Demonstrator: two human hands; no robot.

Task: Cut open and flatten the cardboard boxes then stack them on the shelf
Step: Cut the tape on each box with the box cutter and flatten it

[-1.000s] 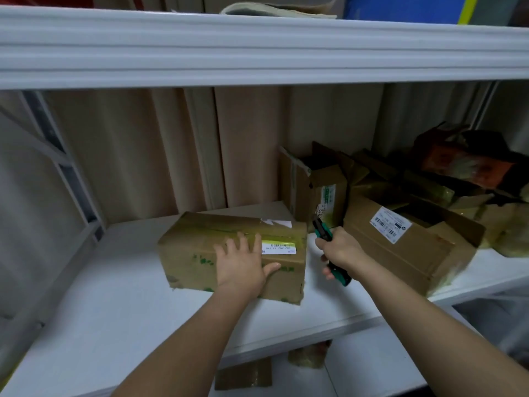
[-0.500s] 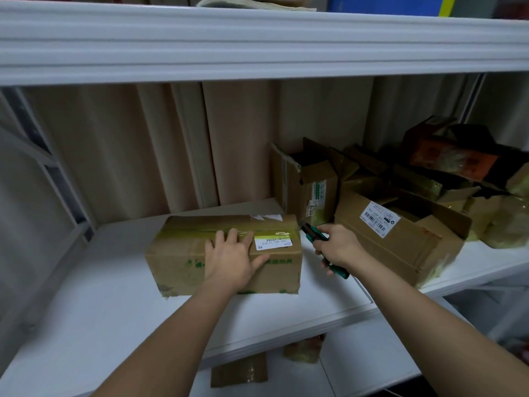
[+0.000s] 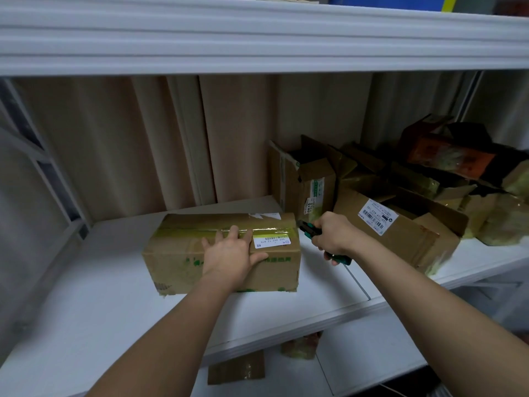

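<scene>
Left hand (image 3: pixel 232 255) lay flat, fingers spread, on front of taped box (image 3: pixel 183 253) on shelf (image 3: pixel 94 305). Right hand (image 3: pixel 333 234), just right of box, clenched round green-handled cutter (image 3: pixel 310 228). Beyond right hand: opened boxes (image 3: pixel 400 233) piled.

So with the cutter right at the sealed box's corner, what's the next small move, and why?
Probably draw the cutter leftward along the taped top seam. The sealed box lies closed on the shelf, the left hand presses its front to steady it, and the right hand grips the cutter at the seam's right end.
</scene>
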